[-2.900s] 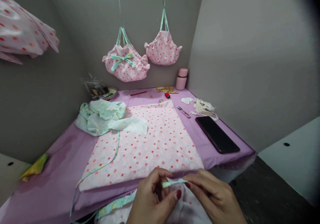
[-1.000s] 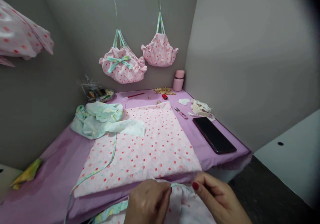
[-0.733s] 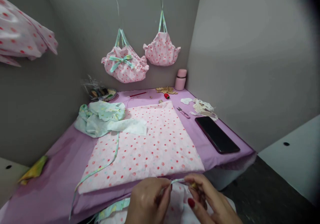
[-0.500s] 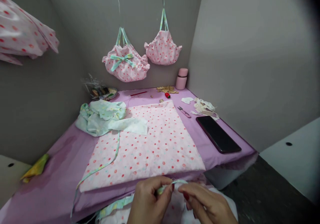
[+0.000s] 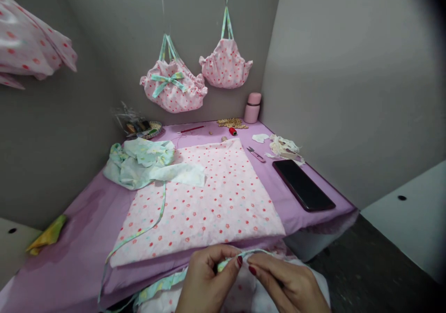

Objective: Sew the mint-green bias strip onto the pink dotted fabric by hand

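At the bottom centre, my left hand (image 5: 212, 276) pinches a narrow mint-green fabric strip (image 5: 258, 251) between thumb and forefinger. My right hand (image 5: 287, 280) is closed just beside it, thumb and forefinger pressed together against the strip; whatever lies between those fingertips is too small to make out. Pink dotted fabric with a green ruffled edge (image 5: 162, 287) lies below the hands, partly hidden by them. Just beyond, a folded pink dotted cloth (image 5: 209, 206) covers the front of the table, with a long thin green tie (image 5: 162, 213) trailing across its left side.
Crumpled green fabric (image 5: 139, 164) lies at the left of the purple-covered table (image 5: 80, 229). Thread snips (image 5: 256, 154), a phone (image 5: 303, 185) and cream lace (image 5: 284, 146) are on the right. Farther back stand a red thread spool (image 5: 232, 131) and a pink flask (image 5: 252, 108). Dotted garments (image 5: 174, 92) hang above.
My right fingertips have moved left and closed in beside my left fingertips at the strip. The strip now reaches farther over the right fingers. The view has shifted slightly.
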`<action>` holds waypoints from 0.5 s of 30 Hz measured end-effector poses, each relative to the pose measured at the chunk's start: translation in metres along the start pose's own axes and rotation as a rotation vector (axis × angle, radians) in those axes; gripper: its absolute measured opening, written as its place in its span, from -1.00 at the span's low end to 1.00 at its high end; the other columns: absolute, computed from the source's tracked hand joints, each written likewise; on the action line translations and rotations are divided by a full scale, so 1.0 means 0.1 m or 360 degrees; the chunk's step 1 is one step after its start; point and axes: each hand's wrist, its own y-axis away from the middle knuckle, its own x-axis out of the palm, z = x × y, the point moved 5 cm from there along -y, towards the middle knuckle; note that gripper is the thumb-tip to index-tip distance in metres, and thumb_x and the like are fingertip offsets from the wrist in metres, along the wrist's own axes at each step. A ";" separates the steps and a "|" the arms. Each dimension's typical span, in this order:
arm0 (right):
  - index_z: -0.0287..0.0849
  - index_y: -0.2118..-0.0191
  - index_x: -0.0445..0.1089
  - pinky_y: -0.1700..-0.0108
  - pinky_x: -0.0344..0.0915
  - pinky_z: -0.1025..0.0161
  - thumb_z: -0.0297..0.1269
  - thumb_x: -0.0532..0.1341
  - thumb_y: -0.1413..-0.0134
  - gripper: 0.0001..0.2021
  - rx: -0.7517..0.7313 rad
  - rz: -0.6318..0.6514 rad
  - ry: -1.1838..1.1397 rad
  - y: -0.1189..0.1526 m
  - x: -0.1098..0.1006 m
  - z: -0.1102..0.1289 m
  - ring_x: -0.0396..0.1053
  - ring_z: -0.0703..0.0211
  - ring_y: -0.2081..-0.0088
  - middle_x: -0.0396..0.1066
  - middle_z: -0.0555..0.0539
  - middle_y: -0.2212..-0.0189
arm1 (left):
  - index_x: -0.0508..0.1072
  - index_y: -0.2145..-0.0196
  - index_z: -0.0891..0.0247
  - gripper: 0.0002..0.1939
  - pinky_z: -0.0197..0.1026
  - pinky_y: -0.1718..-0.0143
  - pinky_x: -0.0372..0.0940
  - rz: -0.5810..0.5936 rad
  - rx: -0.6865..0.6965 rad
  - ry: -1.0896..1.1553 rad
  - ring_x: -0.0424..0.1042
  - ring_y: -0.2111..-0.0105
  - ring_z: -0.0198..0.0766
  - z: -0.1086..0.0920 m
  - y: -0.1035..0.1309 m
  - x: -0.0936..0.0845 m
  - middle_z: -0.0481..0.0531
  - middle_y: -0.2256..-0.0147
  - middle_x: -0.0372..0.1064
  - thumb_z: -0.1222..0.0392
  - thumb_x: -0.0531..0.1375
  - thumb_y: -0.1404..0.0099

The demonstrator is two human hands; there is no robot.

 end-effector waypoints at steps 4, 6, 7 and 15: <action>-0.09 0.13 0.44 0.25 0.40 0.42 -0.44 0.05 -0.14 -0.72 -0.0088 -0.0061 0.0085 0.00 -0.05 0.04 0.51 0.19 0.28 0.56 -0.06 0.28 | 0.57 0.32 0.24 -0.83 -0.24 0.25 0.36 -0.0016 0.0007 0.0007 0.49 0.35 -0.21 0.01 0.00 -0.01 0.03 0.37 0.56 0.25 0.17 -0.20; -0.12 0.14 0.46 0.25 0.40 0.44 -0.45 0.05 -0.13 -0.72 -0.0113 -0.0090 0.0105 0.00 -0.06 0.06 0.52 0.20 0.29 0.56 -0.08 0.28 | 0.57 0.32 0.24 -0.83 -0.23 0.24 0.36 -0.0006 0.0007 0.0020 0.49 0.34 -0.20 0.01 0.00 -0.01 0.03 0.36 0.56 0.25 0.17 -0.20; -0.12 0.15 0.46 0.24 0.40 0.44 -0.45 0.05 -0.13 -0.72 -0.0112 -0.0092 0.0110 0.00 -0.06 0.06 0.52 0.20 0.28 0.56 -0.08 0.28 | 0.57 0.32 0.24 -0.83 -0.23 0.23 0.36 0.0001 0.0009 0.0028 0.49 0.33 -0.20 0.00 0.00 -0.01 0.04 0.36 0.56 0.25 0.17 -0.20; -0.10 0.13 0.46 0.23 0.41 0.40 -0.45 0.05 -0.13 -0.71 -0.0104 -0.0051 0.0103 0.02 -0.03 0.03 0.52 0.17 0.28 0.56 -0.08 0.27 | 0.57 0.31 0.25 -0.82 -0.23 0.21 0.36 0.0009 -0.0001 0.0031 0.49 0.34 -0.21 -0.01 0.00 0.01 0.04 0.35 0.56 0.24 0.16 -0.20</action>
